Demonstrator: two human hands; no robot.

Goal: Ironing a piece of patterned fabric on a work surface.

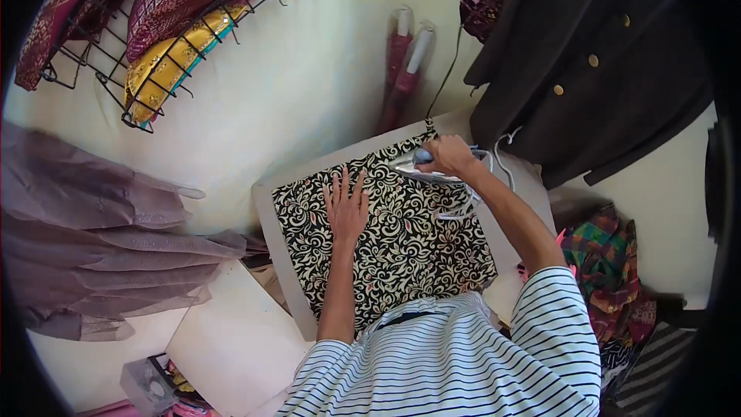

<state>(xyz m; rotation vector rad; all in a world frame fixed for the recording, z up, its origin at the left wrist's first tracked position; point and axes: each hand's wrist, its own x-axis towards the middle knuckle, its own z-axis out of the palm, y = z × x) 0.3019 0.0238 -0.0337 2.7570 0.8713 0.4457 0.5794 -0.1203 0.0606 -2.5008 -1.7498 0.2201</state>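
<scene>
A black cloth with a cream scroll-and-leaf print (399, 243) lies spread over a pale padded board (281, 255) in front of me. My right hand (448, 156) grips the handle of an electric iron (408, 165), which rests on the far right part of the cloth with its tip towards the left. A pale cord (495, 165) loops behind and beside the iron. My left hand (347, 208) lies flat on the cloth, left of the iron, palm down and fingers spread. The cloth's near edge is partly hidden by my striped shirt.
A dark jacket with gold buttons (579, 63) hangs at the right. Sheer mauve fabric (116, 243) hangs at the left. Above it, a black wire rack (110, 81) holds folded maroon and yellow cloths. Wrapped rolls (399, 81) lean on the wall. Checked cloths (605, 266) lie heaped at the right.
</scene>
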